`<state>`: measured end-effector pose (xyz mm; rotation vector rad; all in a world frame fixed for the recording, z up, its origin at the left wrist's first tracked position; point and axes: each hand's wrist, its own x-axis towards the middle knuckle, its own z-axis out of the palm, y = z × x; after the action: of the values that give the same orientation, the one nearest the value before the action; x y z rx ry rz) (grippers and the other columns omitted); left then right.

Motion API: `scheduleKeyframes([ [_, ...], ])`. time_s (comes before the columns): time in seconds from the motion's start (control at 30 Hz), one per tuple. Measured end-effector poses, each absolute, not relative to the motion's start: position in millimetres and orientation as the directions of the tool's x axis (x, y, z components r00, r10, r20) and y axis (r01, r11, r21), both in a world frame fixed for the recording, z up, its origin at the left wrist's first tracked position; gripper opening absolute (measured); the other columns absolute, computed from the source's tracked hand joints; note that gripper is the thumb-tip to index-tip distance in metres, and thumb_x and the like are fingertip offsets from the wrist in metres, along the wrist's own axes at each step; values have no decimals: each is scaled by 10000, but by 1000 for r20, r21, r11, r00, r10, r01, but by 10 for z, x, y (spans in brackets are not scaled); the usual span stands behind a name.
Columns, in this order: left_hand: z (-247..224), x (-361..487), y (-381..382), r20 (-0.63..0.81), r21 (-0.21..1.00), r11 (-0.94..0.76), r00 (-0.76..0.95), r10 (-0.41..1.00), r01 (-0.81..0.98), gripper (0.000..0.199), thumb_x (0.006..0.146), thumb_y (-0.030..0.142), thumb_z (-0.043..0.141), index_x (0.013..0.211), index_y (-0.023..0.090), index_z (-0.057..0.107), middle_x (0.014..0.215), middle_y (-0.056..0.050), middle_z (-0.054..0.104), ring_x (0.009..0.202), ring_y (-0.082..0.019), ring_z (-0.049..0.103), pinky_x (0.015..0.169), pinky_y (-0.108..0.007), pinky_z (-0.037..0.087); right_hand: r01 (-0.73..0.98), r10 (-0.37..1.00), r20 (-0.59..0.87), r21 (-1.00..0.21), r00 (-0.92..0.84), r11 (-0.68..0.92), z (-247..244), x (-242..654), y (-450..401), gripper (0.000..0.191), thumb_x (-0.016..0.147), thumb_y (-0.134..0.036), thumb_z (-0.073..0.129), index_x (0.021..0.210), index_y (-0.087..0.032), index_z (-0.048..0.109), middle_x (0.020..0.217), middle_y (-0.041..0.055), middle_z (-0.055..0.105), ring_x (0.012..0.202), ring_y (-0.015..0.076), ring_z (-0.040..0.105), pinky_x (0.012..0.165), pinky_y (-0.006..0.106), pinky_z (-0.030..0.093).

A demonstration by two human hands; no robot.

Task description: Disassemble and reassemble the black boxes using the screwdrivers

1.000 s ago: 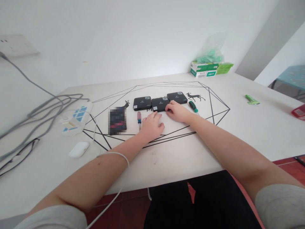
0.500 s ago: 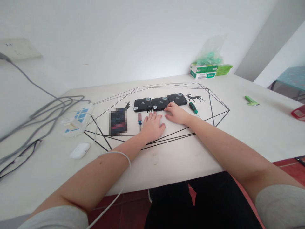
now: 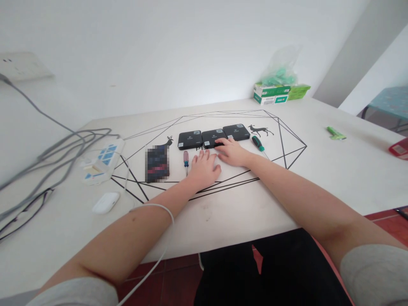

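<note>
Three flat black boxes with small labels lie in a row: a left box (image 3: 190,140), a middle box (image 3: 212,137) and a right box (image 3: 236,131). My left hand (image 3: 204,171) rests on the table in front of them, fingers spread and holding nothing. Beside it lies a screwdriver with a reddish clear and blue handle (image 3: 186,159). My right hand (image 3: 232,151) is open, its fingertips at the front right corner of the middle box. A green and black screwdriver (image 3: 258,143) lies just right of that hand.
A pixelated dark item (image 3: 157,164), a white earbud case (image 3: 106,202) and a power strip (image 3: 106,159) with grey cables lie left. Green and white boxes (image 3: 272,94) stand by the wall. A green packet (image 3: 335,133) and a red object (image 3: 399,148) are at right.
My right hand has shifted slightly left, and its fingers now reach over the middle box's front edge. My left hand stays put, and the view has moved a little.
</note>
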<state>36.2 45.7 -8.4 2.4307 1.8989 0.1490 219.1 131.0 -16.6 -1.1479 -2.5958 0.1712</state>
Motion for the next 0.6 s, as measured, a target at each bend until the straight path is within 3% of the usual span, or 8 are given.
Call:
scheduleKeyframes([
  [0.23, -103, 359, 452, 63, 78, -263, 259, 964, 962, 544, 1050, 370, 456, 1540, 145, 531, 1722, -185, 400, 1621, -371, 327, 1308, -575, 288, 728, 755, 182, -200, -630, 656, -116, 2132, 1245, 529, 1029, -325, 447, 1506, -160, 607, 1721, 133, 430, 1380, 415, 497, 1116, 621, 446],
  [0.37, -79, 368, 438, 58, 86, -260, 256, 965, 962, 551, 1046, 361, 467, 1561, 171, 517, 1723, -170, 404, 1623, -356, 330, 1307, -569, 292, 737, 773, 238, -235, -588, 633, -118, 2170, 1278, 562, 989, -330, 524, 1519, -155, 592, 1668, 153, 486, 1405, 388, 494, 1162, 580, 433],
  [0.6, -75, 368, 428, 38, 97, -260, 257, 966, 961, 569, 1052, 364, 444, 1574, 145, 504, 1734, -181, 378, 1632, -365, 304, 1322, -563, 260, 923, 902, 373, -225, -215, 313, -105, 2372, 1431, 527, 971, -360, 536, 1460, -186, 626, 1599, 186, 523, 1462, 433, 417, 1181, 626, 383],
])
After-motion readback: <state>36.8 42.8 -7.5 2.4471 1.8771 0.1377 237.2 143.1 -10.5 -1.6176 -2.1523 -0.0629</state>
